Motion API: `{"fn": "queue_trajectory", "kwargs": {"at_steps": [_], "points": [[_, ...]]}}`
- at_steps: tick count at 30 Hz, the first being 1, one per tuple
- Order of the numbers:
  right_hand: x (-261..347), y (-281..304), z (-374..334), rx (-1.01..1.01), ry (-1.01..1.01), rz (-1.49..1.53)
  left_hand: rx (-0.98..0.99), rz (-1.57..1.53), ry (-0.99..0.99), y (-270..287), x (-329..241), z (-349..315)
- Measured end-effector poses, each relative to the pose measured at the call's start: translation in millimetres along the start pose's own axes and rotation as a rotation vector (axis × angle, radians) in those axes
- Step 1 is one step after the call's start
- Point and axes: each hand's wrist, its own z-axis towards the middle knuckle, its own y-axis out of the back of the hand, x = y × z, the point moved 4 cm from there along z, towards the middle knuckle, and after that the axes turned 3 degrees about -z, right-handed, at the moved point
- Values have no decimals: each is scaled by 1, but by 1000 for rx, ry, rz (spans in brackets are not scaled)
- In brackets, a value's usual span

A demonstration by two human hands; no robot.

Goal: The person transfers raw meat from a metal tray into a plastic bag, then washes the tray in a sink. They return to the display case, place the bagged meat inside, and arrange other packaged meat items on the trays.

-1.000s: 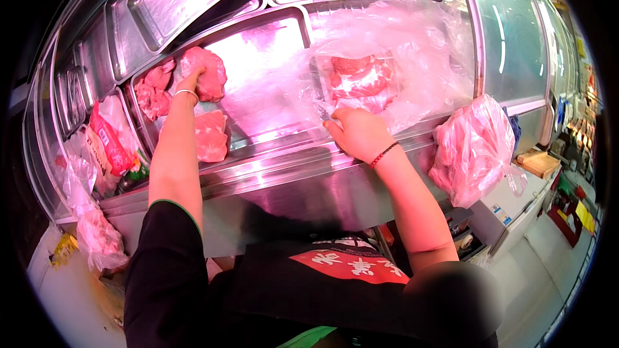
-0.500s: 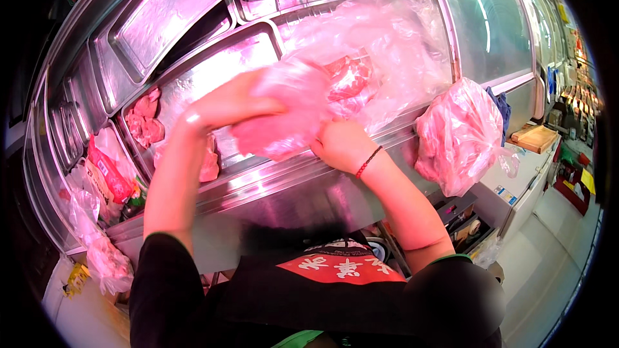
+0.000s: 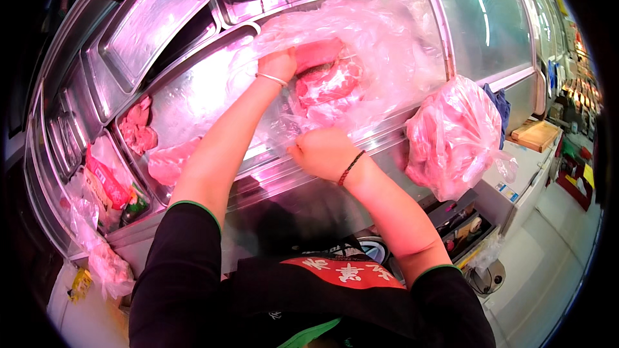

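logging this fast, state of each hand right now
Left hand: closed, holding a red meat piece.
Right hand: closed, holding the edge of clear plastic.

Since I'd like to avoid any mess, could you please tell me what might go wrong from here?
The thin, clear plastic bag could tear or pull free where the bare right hand pinches its edge. The smooth red slab of raw meat at the bare left hand might slip.

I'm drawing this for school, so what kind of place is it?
Probably a butcher's counter or meat stall. You can see raw meat in clear plastic, shiny metal trays under pinkish light, and a bulging plastic bag at the counter's edge.
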Motion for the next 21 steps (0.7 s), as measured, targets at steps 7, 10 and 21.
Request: {"fn": "queue_trajectory", "kwargs": {"at_steps": [7, 10, 21], "points": [[-6, 2, 1, -20, 23, 88, 333, -1093, 15, 135, 41, -86], [4, 12, -4, -60, 42, 146, 303, -459, 103, 170, 161, -143], [16, -1, -7, -262, 69, 16, 775, 446, 248, 128, 276, -239]]}}
